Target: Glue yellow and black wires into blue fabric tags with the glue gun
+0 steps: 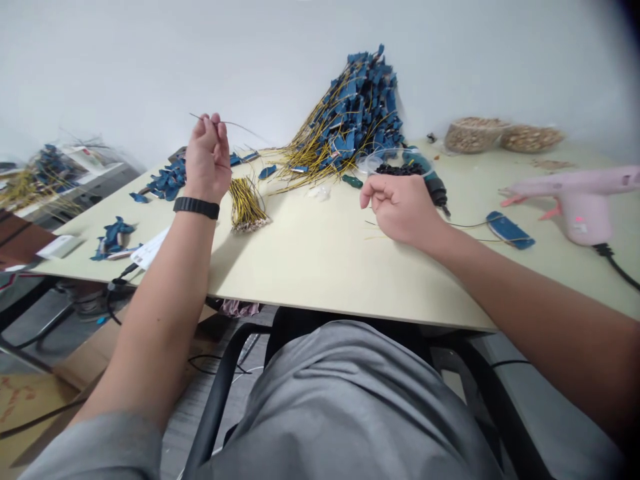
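My left hand (207,157) is raised above the table's left part, fingers closed in a pinch on a thin dark wire (239,126) that sticks out on both sides. Lower down, my right hand (403,208) is curled closed over the table; what its fingers hold, if anything, is hidden. A blue flat piece (510,230) lies to its right, with a dark and a yellow wire (480,239) running under my right wrist. Between my hands lies a bundle of yellow and black wires (246,203) with small pale ends.
A tall heap of blue pieces with yellow wires (360,113) stands against the wall. More blue pieces (167,180) lie left. A pink glue gun (583,200) stands right, before bags of small tan bits (473,135). A dark green power tool (434,183) lies behind my right hand.
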`<state>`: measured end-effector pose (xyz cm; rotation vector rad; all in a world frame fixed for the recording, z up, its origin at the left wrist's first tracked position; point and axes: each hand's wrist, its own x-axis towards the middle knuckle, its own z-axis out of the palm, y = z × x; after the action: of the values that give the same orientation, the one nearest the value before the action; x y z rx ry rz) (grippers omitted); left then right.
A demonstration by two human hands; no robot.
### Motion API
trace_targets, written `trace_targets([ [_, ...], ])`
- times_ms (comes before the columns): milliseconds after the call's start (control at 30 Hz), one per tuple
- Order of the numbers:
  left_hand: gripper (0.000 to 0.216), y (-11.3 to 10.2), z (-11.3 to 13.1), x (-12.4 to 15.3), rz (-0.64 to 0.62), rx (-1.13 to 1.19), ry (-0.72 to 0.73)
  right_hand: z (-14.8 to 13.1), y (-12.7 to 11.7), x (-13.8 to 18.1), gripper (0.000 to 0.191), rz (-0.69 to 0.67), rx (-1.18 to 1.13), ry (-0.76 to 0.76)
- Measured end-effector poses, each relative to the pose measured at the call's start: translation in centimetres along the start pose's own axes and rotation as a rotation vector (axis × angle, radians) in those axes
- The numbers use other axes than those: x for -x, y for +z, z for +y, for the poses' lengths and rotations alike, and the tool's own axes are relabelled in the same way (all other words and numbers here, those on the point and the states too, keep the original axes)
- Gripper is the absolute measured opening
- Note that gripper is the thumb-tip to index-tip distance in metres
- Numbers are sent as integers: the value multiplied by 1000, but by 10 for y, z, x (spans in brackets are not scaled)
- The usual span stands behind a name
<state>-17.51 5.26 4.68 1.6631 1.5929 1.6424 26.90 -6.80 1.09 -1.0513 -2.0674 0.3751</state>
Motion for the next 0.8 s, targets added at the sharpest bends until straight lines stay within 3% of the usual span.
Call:
trace_targets([
  [133, 72, 0, -1, 3, -25, 125, -68, 5, 3, -1, 19, 10, -44, -27],
  [233, 29, 22, 7, 21, -60, 368, -48, 6, 8, -1, 18, -19, -120, 24],
  [300, 16, 42, 17, 39, -145, 443, -45, 5, 12, 0, 19, -50, -197, 87],
  [400, 12, 68, 36, 70, -271, 542, -121, 3, 16, 2, 25, -62, -273, 136],
  [533, 21, 83, 56, 96, -437, 604, -256, 4, 17, 2, 25, -48, -243, 126],
  [667, 26, 80, 57, 98, -574, 628, -314, 7, 14, -1, 26, -26, -199, 91],
  [800, 31, 62, 50, 89, -650, 528, -306, 8, 12, -1, 25, -16, -190, 54],
])
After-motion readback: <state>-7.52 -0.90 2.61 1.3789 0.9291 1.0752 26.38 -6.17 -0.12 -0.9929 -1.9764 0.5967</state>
